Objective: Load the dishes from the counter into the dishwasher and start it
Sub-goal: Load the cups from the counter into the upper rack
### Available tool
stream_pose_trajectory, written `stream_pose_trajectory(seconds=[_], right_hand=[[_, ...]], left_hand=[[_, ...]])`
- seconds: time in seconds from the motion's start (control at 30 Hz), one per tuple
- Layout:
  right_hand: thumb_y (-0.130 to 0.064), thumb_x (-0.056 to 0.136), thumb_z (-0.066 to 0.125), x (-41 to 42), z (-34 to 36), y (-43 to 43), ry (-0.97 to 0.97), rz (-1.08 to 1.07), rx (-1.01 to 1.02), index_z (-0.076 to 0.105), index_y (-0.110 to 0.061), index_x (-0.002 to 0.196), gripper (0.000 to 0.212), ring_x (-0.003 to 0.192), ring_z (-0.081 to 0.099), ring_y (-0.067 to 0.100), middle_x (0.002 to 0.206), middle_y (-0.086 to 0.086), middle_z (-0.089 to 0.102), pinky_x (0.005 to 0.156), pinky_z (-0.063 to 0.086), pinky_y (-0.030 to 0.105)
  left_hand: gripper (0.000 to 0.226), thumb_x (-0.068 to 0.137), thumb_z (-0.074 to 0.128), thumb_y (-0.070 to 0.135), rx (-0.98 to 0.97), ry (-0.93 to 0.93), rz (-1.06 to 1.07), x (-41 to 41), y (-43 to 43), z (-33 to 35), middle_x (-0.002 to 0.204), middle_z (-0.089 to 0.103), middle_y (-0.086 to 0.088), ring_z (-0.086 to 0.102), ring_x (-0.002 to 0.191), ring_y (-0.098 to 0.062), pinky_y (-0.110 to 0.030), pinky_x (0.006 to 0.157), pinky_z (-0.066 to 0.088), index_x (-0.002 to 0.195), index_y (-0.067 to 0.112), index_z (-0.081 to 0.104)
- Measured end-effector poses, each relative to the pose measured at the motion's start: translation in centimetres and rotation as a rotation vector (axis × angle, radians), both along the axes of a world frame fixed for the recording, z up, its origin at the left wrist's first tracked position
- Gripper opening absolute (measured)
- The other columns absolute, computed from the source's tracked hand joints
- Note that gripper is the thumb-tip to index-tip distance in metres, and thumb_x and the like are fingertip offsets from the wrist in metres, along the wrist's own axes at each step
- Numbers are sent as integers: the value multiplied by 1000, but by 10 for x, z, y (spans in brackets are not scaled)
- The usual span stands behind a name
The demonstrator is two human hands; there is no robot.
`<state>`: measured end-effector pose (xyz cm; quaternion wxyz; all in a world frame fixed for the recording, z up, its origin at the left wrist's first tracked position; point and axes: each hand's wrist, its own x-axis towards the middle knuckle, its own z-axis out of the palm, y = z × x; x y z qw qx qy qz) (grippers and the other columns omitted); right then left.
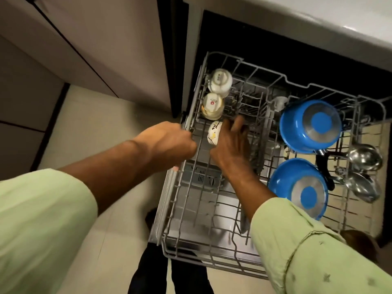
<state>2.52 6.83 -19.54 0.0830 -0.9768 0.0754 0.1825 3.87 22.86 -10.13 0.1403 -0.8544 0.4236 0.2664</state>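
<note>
The grey wire rack (191, 236) is pulled out of the dishwasher. Along its left side sit three upturned cups: a white one (219, 81), a cream one (212, 106) and a white patterned cup (214, 132). My right hand (232, 145) is over the rack with fingers spread, touching the patterned cup's right side. My left hand (169, 143) is curled at the rack's left rail; what it holds is hidden. Two blue pots (309, 124) (297, 187) lie upturned on the right, with steel ladles (363, 158) beside them.
The white countertop edge (318, 20) overhangs the dishwasher at top right. Pale cabinet doors (101, 39) stand to the left above a beige tiled floor (89, 124). My dark trouser legs (169, 276) show below the rack's front edge.
</note>
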Motion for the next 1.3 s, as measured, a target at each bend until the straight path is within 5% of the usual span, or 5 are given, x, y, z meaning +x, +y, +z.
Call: stream_pose_trajectory(seconds=[0.27, 0.53, 0.8, 1.1, 1.3], right_hand=[[-10, 83, 67, 13, -19, 32, -132, 77, -59, 35, -12, 142, 67, 126, 37, 41, 146, 17, 33, 98, 42, 49], [-8, 77, 73, 0, -37, 17, -277, -38, 291, 43, -9, 137, 67, 123, 44, 39, 142, 20, 40, 86, 51, 45], [-3, 80, 69, -6, -38, 22, -338, 30, 176, 53, -11, 134, 57, 119, 47, 39, 138, 18, 45, 85, 51, 45], [-5, 77, 76, -10, -46, 21, -362, -94, 303, 29, -24, 139, 80, 117, 52, 37, 140, 21, 39, 73, 57, 42], [-1, 69, 78, -34, -37, 16, -292, -174, 302, 28, -22, 147, 95, 124, 45, 30, 143, 13, 36, 87, 53, 39]], left_hand=[[23, 98, 54, 9, -46, -41, 41, -4, -10, -2, 112, 67, -2, 67, 99, -24, -30, 70, 43, 118, 14, 63], [24, 98, 52, 6, -63, -49, 77, -7, -11, 0, 113, 66, -4, 66, 101, -26, -30, 73, 45, 121, 12, 55], [27, 99, 53, 9, -46, -37, 101, -10, -13, 0, 116, 65, -4, 65, 100, -21, -26, 72, 41, 125, 12, 56], [24, 98, 54, 8, -84, -25, 203, -12, -12, 1, 109, 64, -4, 43, 76, -15, -25, 70, 40, 122, 10, 54], [19, 97, 57, 8, -49, -18, 254, -14, -7, -1, 105, 64, -5, 55, 79, -19, -26, 69, 42, 115, 10, 59]])
